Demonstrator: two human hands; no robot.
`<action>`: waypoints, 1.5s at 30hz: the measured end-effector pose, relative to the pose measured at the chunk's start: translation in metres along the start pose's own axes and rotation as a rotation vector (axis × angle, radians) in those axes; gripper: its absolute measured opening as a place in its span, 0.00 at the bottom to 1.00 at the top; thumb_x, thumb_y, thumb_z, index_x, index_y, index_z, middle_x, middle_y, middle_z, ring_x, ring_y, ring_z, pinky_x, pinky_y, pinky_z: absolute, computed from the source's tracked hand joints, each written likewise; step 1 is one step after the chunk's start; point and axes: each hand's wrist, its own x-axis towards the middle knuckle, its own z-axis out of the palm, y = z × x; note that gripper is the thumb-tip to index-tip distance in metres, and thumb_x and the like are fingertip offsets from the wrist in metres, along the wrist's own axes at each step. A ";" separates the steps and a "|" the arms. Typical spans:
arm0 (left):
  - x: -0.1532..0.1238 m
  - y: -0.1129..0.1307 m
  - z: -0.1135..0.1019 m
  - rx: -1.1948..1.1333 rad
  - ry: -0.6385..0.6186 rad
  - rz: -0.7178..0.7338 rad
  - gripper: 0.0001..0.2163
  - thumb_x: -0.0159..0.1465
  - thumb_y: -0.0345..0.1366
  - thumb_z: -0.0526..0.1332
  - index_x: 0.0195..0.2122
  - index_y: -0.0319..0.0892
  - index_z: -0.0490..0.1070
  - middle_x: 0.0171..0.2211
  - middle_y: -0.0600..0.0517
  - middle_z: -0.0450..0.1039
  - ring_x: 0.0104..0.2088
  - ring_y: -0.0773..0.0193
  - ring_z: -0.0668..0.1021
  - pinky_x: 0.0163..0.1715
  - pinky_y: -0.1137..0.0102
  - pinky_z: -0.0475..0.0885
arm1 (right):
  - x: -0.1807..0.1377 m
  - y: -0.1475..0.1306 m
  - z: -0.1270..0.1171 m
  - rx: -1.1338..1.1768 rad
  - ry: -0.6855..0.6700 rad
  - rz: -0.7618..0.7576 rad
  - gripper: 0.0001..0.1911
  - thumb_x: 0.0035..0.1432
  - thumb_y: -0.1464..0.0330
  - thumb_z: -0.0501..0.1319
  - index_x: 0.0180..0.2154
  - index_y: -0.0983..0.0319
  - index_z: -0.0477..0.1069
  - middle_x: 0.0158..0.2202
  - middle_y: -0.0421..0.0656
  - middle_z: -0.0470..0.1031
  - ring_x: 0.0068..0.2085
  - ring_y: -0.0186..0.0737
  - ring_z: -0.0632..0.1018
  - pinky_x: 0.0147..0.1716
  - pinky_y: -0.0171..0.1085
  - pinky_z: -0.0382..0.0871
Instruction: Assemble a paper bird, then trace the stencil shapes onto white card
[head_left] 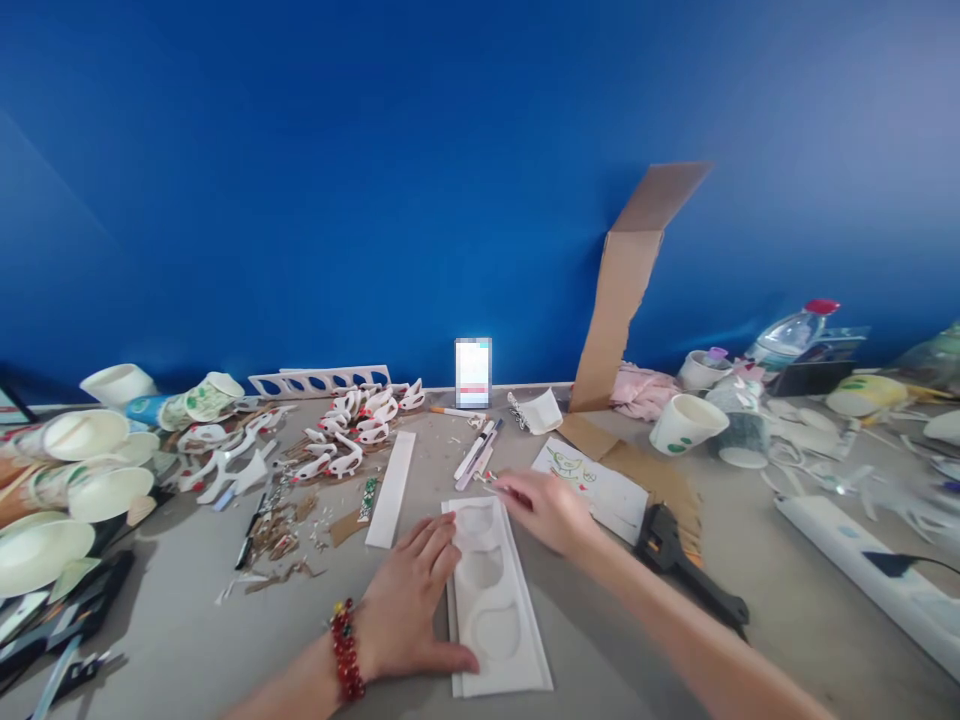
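A white foam strip [495, 600] with three round shapes marked on it lies lengthwise on the grey table in front of me. My left hand [412, 600], a red bead bracelet on its wrist, lies flat on the strip's left edge with its fingers stretched out. My right hand [544, 508] hovers over the strip's far end, fingers pinched on a small thin tool [487, 480] whose tip points left; motion blurs it. Several pens [476, 453] lie just beyond that hand.
Paper cups [71, 470] pile up at the left, with white cut-out shapes [352, 425] and brown scraps [281, 530] behind. A second white strip [391, 488], a drawn-on paper [592, 485], a black glue gun [686, 570], a cardboard piece [622, 290], a cup [686, 423] and a water bottle [791, 335] stand around.
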 end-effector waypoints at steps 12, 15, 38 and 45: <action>-0.002 -0.002 -0.002 -0.038 -0.021 -0.006 0.43 0.46 0.70 0.60 0.54 0.41 0.67 0.60 0.37 0.64 0.62 0.42 0.65 0.63 0.49 0.57 | 0.097 0.028 0.015 -0.448 -0.131 -0.223 0.15 0.58 0.81 0.55 0.46 0.66 0.71 0.46 0.53 0.75 0.45 0.49 0.75 0.37 0.39 0.69; -0.001 -0.002 -0.008 -0.029 -0.078 0.001 0.43 0.47 0.69 0.60 0.57 0.46 0.65 0.62 0.39 0.61 0.63 0.42 0.64 0.62 0.47 0.57 | 0.099 0.027 0.014 -0.450 -0.167 -0.269 0.12 0.58 0.80 0.56 0.43 0.65 0.71 0.45 0.52 0.75 0.46 0.49 0.75 0.36 0.38 0.69; -0.003 0.000 -0.001 -0.062 0.031 -0.022 0.46 0.46 0.70 0.60 0.57 0.39 0.64 0.58 0.37 0.65 0.59 0.41 0.67 0.60 0.48 0.62 | -0.001 -0.035 0.028 0.929 0.167 0.130 0.10 0.64 0.62 0.56 0.37 0.60 0.71 0.29 0.40 0.75 0.28 0.36 0.76 0.28 0.33 0.70; -0.003 -0.005 0.001 -0.074 -0.014 0.001 0.48 0.47 0.70 0.60 0.59 0.37 0.59 0.59 0.34 0.64 0.59 0.39 0.67 0.59 0.45 0.62 | -0.009 -0.036 0.038 0.769 0.210 0.129 0.05 0.61 0.67 0.57 0.31 0.58 0.68 0.24 0.37 0.72 0.25 0.35 0.72 0.26 0.33 0.66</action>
